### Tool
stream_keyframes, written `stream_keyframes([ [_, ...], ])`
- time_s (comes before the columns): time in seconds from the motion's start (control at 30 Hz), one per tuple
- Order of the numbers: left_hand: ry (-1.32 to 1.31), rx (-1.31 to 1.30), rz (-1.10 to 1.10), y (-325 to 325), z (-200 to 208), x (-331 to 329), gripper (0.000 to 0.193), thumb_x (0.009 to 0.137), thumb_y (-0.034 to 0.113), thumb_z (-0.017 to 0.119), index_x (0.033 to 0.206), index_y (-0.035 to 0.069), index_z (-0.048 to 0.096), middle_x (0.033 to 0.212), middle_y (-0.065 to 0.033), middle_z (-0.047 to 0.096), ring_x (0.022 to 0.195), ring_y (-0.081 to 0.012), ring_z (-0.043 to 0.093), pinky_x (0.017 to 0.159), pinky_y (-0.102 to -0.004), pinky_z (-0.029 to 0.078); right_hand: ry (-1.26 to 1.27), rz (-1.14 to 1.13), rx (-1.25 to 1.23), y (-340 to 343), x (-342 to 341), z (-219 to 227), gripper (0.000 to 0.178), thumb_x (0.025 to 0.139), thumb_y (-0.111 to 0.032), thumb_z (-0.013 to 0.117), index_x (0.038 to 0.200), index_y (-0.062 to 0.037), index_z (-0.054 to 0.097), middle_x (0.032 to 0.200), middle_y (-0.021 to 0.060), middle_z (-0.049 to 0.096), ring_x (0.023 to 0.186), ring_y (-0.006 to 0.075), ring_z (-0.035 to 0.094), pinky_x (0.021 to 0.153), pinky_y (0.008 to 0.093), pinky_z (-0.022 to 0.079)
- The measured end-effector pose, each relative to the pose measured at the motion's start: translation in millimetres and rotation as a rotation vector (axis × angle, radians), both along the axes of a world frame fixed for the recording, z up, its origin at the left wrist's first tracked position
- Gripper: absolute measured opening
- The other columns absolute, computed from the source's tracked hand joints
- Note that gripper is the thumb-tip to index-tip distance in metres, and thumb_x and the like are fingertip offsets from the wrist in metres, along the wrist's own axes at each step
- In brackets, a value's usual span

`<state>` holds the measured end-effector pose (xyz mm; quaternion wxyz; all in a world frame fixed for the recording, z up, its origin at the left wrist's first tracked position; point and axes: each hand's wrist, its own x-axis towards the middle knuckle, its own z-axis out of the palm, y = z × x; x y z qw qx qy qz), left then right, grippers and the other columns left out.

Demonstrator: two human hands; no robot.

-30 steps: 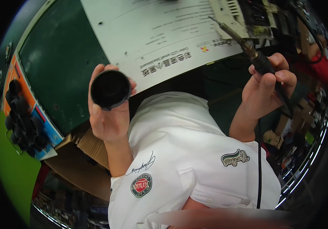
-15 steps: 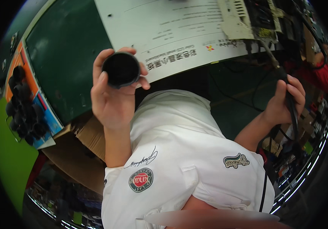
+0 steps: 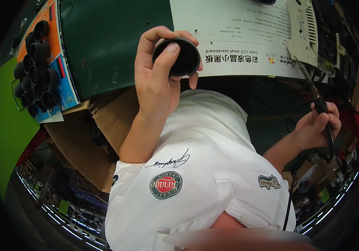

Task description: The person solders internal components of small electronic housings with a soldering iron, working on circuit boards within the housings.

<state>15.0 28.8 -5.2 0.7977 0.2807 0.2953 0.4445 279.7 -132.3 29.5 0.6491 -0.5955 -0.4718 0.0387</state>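
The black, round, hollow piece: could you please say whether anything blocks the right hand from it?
Nothing visible stands between the right hand and the hollow piece, except fingers of the left hand around it.

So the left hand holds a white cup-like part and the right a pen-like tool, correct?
Not quite: the head view shows the cup-like part in the left hand is black. The right hand does hold a pen-like tool.

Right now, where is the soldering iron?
In the head view, the soldering iron is on the right side, held in the right hand, its metal end angled up and left toward the off-white slotted housing.
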Motion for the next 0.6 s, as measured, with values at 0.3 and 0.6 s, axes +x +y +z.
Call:
stream_keyframes([
  [0.3, 0.009, 0.068, -0.099, -1, -4, -7, 0.022, 0.094, 0.016, 0.039, 0.113, 0.006, 0.043, 0.107, -0.0252, 0.051, 0.074, -0.0284, 0.06, 0.041, -0.0289, 0.048, 0.238, 0.33, -0.098, 43, -59, -11, 0.029, 0.085, -0.022, 0.072, 0.097, -0.0056, 0.051, 0.098, 0.015, 0.056, 0.073, 0.0198, 0.06, 0.057, 0.0271, 0.053],
  [0.6, -0.054, -0.02, -0.113, -7, -4, -14, 0.043, 0.099, 0.027, 0.027, 0.13, -0.001, 0.037, 0.128, -0.0335, 0.042, 0.093, -0.0355, 0.06, 0.064, -0.0399, 0.057, 0.248, 0.435, -0.14, 69, -78, -5, 0.039, 0.063, -0.001, 0.086, 0.089, -0.0047, 0.057, 0.094, 0.0147, 0.062, 0.082, 0.0174, 0.063, 0.073, 0.0265, 0.053],
])
